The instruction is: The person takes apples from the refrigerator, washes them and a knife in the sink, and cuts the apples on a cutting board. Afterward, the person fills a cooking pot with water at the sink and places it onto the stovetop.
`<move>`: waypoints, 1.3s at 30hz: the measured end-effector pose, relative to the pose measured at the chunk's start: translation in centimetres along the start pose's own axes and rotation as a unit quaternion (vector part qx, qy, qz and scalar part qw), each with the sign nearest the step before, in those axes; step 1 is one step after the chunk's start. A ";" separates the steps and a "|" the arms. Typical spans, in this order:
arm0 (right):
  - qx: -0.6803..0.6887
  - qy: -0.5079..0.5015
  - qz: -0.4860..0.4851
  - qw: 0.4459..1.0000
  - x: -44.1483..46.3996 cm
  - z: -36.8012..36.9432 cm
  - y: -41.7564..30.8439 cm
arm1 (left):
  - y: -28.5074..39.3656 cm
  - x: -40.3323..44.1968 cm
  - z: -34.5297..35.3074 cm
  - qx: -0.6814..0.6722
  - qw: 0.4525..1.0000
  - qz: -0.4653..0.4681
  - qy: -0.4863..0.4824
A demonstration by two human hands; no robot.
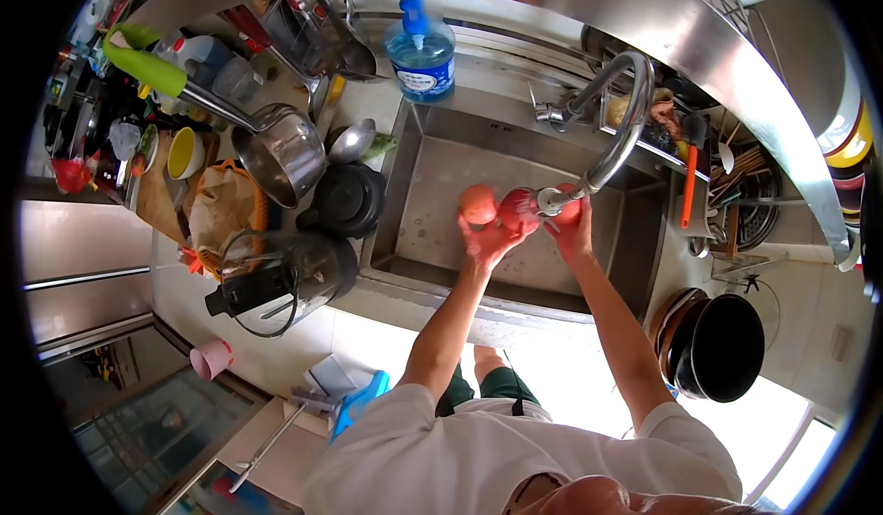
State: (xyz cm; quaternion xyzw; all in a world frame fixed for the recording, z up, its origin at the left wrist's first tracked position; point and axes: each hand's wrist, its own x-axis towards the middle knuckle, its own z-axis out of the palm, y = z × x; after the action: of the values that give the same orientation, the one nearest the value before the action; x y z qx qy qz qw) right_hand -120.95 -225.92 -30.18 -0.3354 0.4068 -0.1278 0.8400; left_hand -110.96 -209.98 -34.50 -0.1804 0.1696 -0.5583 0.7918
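Observation:
My left hand [494,240] is over the sink [441,165], its fingers curled around a round orange-red fruit [477,204]. A second, darker red fruit [517,210] sits between my two hands, touching the left fingertips. Under the head of the curved metal faucet [631,120], my right hand [572,235] grips another round red fruit [572,210], partly hidden by the spout. The fruits look like apples or tomatoes; I cannot tell which.
Left of the sink stand a black-lidded blender jug [299,280], a black round lidded container [349,200], a steel saucepan [285,156] and an orange basket [258,204]. A blue soap bottle [421,60] stands behind. Black pans [722,348] are at the right.

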 end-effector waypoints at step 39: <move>-0.555 -0.118 -0.216 0.795 11.0 14.2 -9.4 | -0.9 3.0 -2.3 0.736 0.618 0.187 0.204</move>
State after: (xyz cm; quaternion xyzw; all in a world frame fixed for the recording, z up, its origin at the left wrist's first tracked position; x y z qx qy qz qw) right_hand -102.42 -231.77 -24.16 -0.8353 0.2230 -0.0175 0.5023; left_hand -111.87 -213.34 -36.30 0.6163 -0.1109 -0.3585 0.6924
